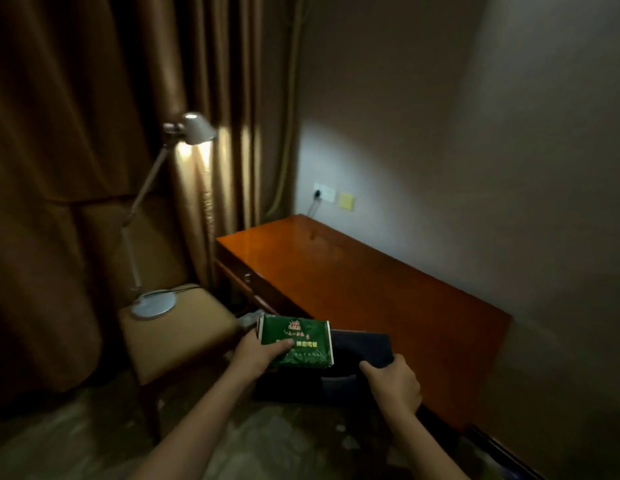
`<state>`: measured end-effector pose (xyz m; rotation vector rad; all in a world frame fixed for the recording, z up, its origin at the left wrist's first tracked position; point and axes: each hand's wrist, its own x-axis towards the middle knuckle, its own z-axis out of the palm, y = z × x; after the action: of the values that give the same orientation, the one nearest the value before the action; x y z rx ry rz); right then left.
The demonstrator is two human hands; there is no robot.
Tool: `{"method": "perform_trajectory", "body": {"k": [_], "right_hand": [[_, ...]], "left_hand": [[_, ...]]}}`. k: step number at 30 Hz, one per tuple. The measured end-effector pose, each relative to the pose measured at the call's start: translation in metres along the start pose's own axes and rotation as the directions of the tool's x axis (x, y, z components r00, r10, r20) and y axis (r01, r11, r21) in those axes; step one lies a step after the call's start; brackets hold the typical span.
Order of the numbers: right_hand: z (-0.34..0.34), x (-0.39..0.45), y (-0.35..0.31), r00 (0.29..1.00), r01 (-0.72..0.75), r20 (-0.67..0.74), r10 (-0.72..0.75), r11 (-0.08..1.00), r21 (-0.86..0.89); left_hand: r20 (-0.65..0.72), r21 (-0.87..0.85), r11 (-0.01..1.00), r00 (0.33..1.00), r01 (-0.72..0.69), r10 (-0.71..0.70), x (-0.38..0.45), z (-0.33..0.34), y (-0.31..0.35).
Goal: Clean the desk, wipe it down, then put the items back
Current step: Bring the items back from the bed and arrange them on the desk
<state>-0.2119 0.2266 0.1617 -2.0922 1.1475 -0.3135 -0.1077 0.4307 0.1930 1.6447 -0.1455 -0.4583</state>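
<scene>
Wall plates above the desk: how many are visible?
2: a white socket with a cord plugged in, and a yellow plate just right of it, both above the desk's far end. None seem hidden.

— What's on the desk point(370, 289)?
— Its glossy orange-brown top shows only lamp glare near the far corner, by the wall.
— And the chair point(183, 327) beside it?
— Its tan seat carries a desk lamp point(156, 303), round base near the back edge, arm leaning up toward the curtain.
— The floor point(253, 445)?
— Mottled, dim, too blurred to tell more.
</scene>
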Motion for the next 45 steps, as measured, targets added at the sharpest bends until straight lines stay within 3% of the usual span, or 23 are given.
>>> {"method": "perform_trajectory", "body": {"k": [7,12,16,23,31,35,45], "right_hand": [[-0.041,0.078,0.058,0.960,-0.257,-0.090,0.266,0.962,0.095],[-0.067,0.137,0.085,0.859,-0.465,-0.177,0.480,0.877,0.124],[-0.075,0.173,0.099,0.778,-0.549,-0.257,0.573,0.819,0.164],[-0.075,0.233,0.121,0.682,-0.641,-0.265,0.682,0.731,0.233],[-0.072,0.340,0.125,0.697,-0.614,-0.269,0.665,0.747,0.255],[-0.075,0.388,0.124,0.688,-0.632,-0.265,0.675,0.737,0.239],[-0.082,0.474,0.124,0.648,-0.686,-0.277,0.710,0.702,0.194]], "left_hand": [[0.287,0.031,0.999,0.957,0.037,-0.045,0.093,0.116,0.008],[0.442,0.052,0.997,0.894,0.051,-0.069,0.160,0.182,0.019],[0.536,0.093,0.993,0.837,0.071,-0.110,0.197,0.228,0.020],[0.571,0.224,0.963,0.781,0.150,-0.254,0.255,0.278,-0.002],[0.560,0.360,0.930,0.780,0.074,-0.279,0.339,0.338,0.015],[0.542,0.359,0.926,0.781,0.118,-0.310,0.372,0.364,0.020],[0.602,0.442,0.875,0.658,0.197,-0.452,0.435,0.429,-0.001]]}}
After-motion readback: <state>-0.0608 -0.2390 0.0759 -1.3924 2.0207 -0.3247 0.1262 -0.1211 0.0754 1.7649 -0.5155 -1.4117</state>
